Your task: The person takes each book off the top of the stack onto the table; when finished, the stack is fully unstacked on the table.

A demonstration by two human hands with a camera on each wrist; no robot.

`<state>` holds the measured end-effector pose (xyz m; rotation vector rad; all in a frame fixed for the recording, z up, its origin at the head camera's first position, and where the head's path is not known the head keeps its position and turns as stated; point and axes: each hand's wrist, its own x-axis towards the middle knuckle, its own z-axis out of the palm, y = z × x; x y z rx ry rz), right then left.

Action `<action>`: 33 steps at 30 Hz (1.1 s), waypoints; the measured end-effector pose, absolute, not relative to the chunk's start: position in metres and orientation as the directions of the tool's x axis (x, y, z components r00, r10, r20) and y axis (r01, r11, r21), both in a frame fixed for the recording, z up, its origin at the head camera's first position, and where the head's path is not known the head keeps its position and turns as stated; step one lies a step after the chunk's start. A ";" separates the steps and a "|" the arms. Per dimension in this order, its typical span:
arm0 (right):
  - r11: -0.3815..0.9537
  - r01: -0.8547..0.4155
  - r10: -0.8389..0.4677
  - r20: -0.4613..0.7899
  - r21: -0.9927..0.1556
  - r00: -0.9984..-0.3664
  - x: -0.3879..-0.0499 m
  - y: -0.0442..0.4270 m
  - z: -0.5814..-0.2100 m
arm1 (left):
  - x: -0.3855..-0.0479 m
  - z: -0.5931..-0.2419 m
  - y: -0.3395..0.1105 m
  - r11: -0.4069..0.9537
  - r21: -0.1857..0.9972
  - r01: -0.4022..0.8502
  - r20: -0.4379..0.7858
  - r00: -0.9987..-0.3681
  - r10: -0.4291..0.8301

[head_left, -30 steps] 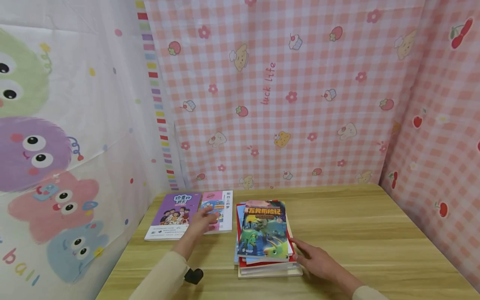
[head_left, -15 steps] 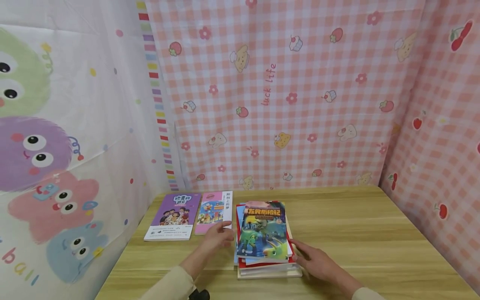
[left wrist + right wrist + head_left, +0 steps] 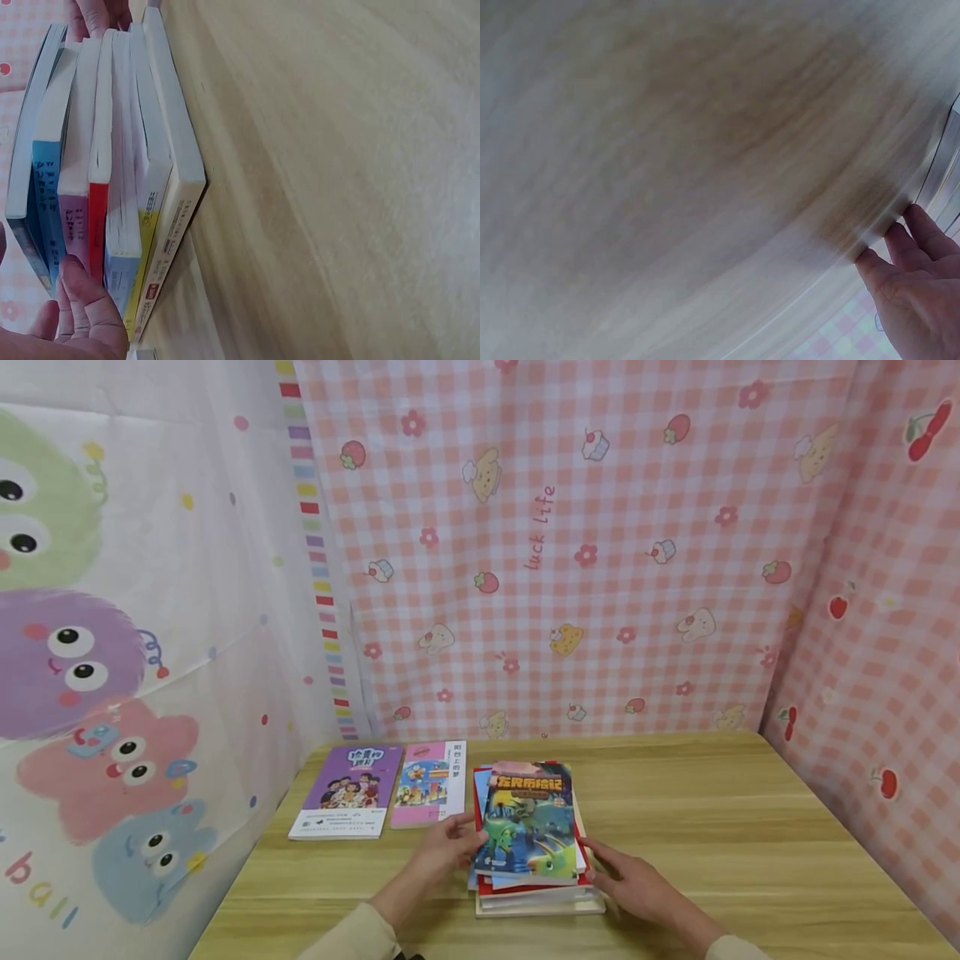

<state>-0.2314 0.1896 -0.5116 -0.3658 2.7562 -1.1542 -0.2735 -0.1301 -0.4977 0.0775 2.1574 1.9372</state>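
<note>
A stack of several books stands on the table, topped by a book with a dinosaur cover [image 3: 528, 822]. In the left wrist view its blue [image 3: 47, 199], pink [image 3: 73, 225] and red [image 3: 98, 225] spines show above a cream bottom book [image 3: 182, 176]. My left hand [image 3: 448, 845] is at the stack's left side, its fingers lightly bent by the spines and its thumb near the top cover's edge. On the right side my right hand [image 3: 633, 881] touches the book edges with extended fingertips. Much of the lower covers is hidden.
To the left of the stack lie two books side by side: a purple one [image 3: 360, 781] and a pink one [image 3: 422, 787]. Wooden tabletop [image 3: 690, 810] extends to the right. A pink checked curtain [image 3: 637, 585] hangs behind.
My left hand has moved right and nearer, from over the pink book to the stack's left side. The right hand and the books have kept their places.
</note>
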 end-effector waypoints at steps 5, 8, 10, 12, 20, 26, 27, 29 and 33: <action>0.673 -0.193 -0.294 -0.019 -0.714 -0.956 -0.231 0.191 -0.512 | -0.270 -0.499 -0.126 0.135 0.984 -0.118 -0.143 -0.970 0.196; 0.668 -0.202 -0.303 -0.014 -0.716 -0.953 -0.230 0.191 -0.512 | -0.270 -0.500 -0.124 0.158 0.980 -0.124 -0.152 -0.971 0.186; 0.665 -0.206 -0.305 -0.009 -0.718 -0.952 -0.230 0.191 -0.512 | -0.270 -0.500 -0.124 0.167 0.978 -0.125 -0.156 -0.970 0.185; 0.663 -0.210 -0.305 -0.004 -0.719 -0.952 -0.230 0.191 -0.512 | -0.271 -0.499 -0.124 0.168 0.977 -0.128 -0.159 -0.969 0.186; 0.673 -0.206 -0.301 -0.009 -0.710 -0.954 -0.230 0.192 -0.513 | -0.271 -0.499 -0.123 0.133 0.980 -0.149 -0.173 -0.966 0.191; 0.671 -0.206 -0.302 -0.009 -0.712 -0.953 -0.230 0.192 -0.512 | -0.271 -0.500 -0.122 0.112 0.982 -0.154 -0.174 -0.964 0.200; 0.671 -0.207 -0.302 -0.007 -0.712 -0.953 -0.230 0.192 -0.512 | -0.271 -0.500 -0.122 0.106 0.982 -0.154 -0.173 -0.964 0.203; 0.668 -0.211 -0.306 -0.004 -0.714 -0.952 -0.230 0.192 -0.513 | -0.271 -0.500 -0.123 0.094 0.984 -0.149 -0.166 -0.964 0.209; 0.664 -0.216 -0.306 0.004 -0.716 -0.952 -0.230 0.192 -0.514 | -0.267 -0.497 -0.128 0.074 0.987 -0.141 -0.154 -0.962 0.224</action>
